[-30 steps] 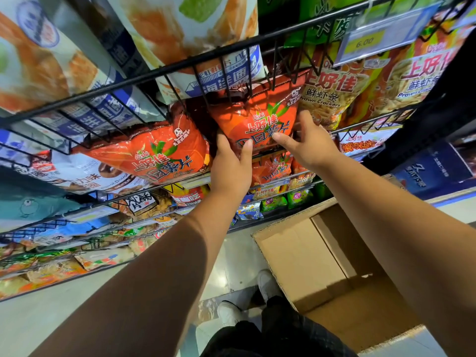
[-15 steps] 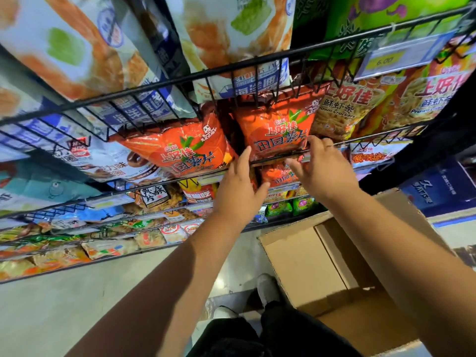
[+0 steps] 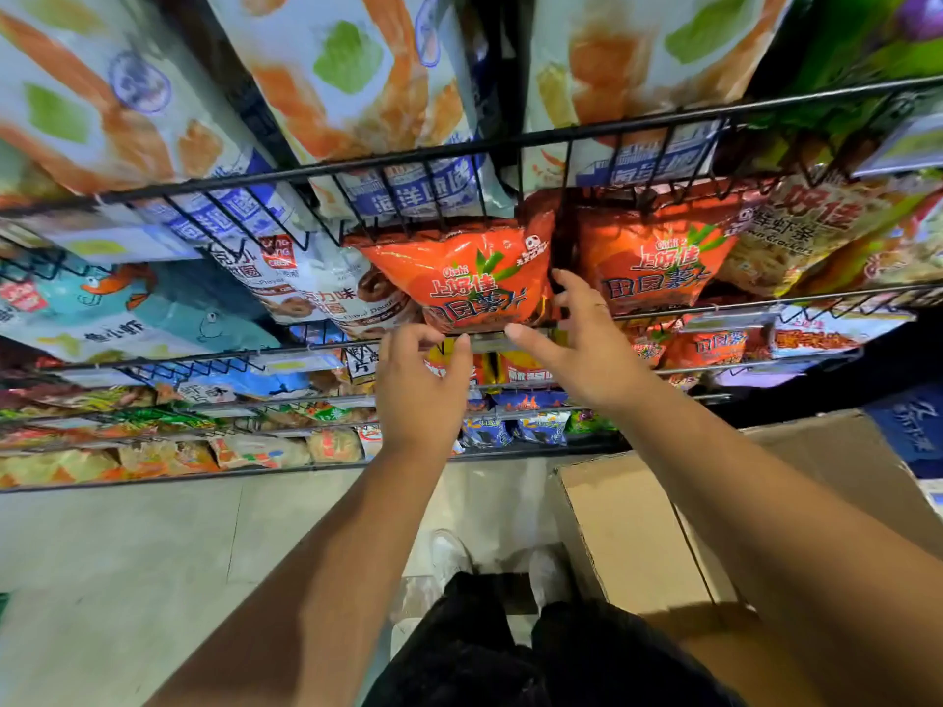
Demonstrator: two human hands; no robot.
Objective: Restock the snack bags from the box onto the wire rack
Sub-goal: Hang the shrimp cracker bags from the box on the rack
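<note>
Two orange snack bags stand side by side in the wire rack. The left orange bag has my left hand just below its bottom edge at the shelf rail, fingers loosely curled and holding nothing. My right hand is spread open at the gap between the bags, its fingers touching the left bag's right edge. The right orange bag sits free behind the rail. The cardboard box lies open on the floor at the lower right, under my right forearm.
Large white and blue shrimp-snack bags fill the shelf above. Yellow prawn-cracker bags stand right of the orange ones. Lower shelves hold several small packs. My feet stand on grey floor by the box.
Both hands have shifted left, from the right orange bag to the left one, and drawn back a little. The view has tilted upward.
</note>
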